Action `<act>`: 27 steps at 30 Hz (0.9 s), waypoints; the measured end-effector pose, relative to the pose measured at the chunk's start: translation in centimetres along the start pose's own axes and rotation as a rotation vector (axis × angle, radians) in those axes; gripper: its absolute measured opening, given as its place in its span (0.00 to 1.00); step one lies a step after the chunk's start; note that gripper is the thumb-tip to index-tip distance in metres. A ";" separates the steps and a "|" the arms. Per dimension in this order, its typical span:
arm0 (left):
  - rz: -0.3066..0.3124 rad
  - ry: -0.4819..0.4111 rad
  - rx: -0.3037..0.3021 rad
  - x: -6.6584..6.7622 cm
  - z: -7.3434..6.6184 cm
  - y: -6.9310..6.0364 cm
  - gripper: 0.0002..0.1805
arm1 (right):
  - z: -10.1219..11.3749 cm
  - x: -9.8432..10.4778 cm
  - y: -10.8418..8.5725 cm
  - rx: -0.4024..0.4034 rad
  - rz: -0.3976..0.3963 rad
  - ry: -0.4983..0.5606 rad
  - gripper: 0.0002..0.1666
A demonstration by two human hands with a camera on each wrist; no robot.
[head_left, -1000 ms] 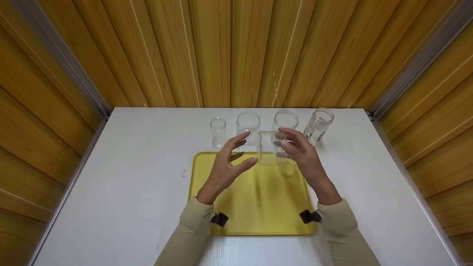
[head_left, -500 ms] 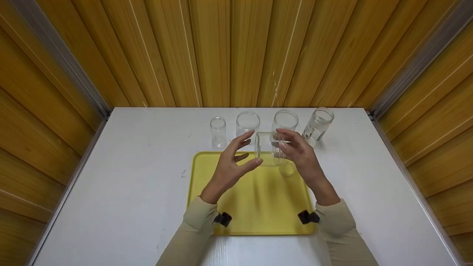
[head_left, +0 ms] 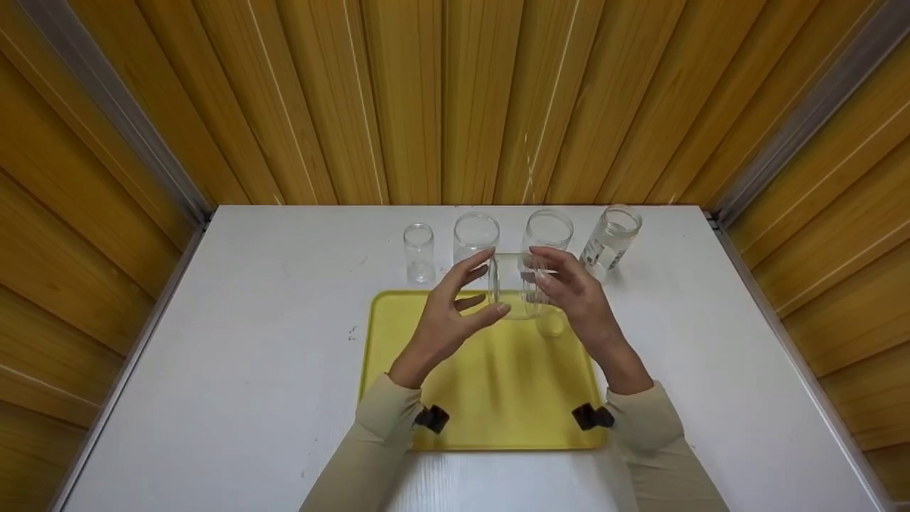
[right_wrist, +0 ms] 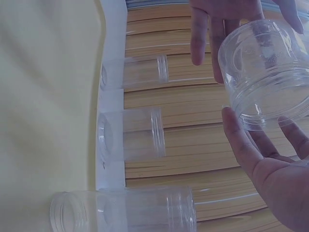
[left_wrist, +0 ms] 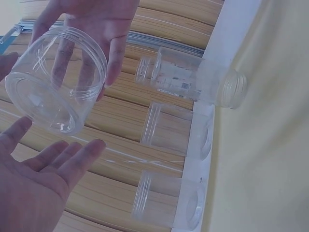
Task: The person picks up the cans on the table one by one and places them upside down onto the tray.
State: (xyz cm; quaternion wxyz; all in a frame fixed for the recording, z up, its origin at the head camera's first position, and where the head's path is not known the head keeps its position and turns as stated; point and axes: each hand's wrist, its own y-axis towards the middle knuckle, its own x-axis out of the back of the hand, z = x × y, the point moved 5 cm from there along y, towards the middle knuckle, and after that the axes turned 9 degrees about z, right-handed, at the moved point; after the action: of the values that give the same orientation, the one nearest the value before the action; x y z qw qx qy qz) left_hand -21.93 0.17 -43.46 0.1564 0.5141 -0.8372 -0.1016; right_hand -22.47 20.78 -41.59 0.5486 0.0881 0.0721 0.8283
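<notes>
A clear, wide-mouthed jar [head_left: 513,288] is held on its side above the yellow tray, its threaded mouth turned right. My right hand [head_left: 579,302] grips it by the mouth end, fingers above and thumb lower down. At the base end, my left hand [head_left: 448,320] pinches the jar's edge, forefinger at the top and thumb at the bottom. In the left wrist view the base of the jar [left_wrist: 43,101] faces the left fingers, and its other fingers extend free. The right wrist view shows right fingertips against the threaded rim of the jar [right_wrist: 270,92].
Behind the tray [head_left: 455,427] stand a narrow jar [head_left: 419,256], two wider jars [head_left: 476,231] [head_left: 549,227] and a tall jar with printing [head_left: 610,245]. A small round clear piece [head_left: 551,323] lies on the tray. Wood-patterned walls [head_left: 412,107] enclose the white table [head_left: 249,355].
My left hand has moved right to the jar's base, its thumb now overlapping the edge. The jar has shifted slightly left with my right hand. The standing jars stay put.
</notes>
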 end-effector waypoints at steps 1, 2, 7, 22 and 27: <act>0.001 -0.005 -0.004 0.0 0.0 0.0 0.43 | 0.0 0.0 0.0 -0.001 0.000 0.002 0.28; 0.001 -0.009 -0.007 0.0 -0.1 0.1 0.43 | -0.1 0.0 0.0 -0.003 0.001 0.004 0.28; -0.007 -0.032 -0.011 -0.1 -0.1 0.2 0.42 | -0.1 -0.1 -0.1 -0.008 0.006 0.005 0.28; -0.035 -0.058 -0.017 -0.2 -0.3 0.3 0.39 | -0.2 -0.2 -0.1 -0.017 0.007 0.008 0.28; -0.039 -0.048 -0.025 -0.2 -0.4 0.3 0.39 | -0.2 -0.2 -0.1 -0.019 0.008 -0.001 0.27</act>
State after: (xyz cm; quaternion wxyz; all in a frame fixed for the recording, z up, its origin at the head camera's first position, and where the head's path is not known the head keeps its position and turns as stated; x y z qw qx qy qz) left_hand -21.93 0.45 -43.00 0.1407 0.5258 -0.8292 -0.1273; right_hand -22.30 20.60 -41.85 0.5462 0.0836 0.0634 0.8310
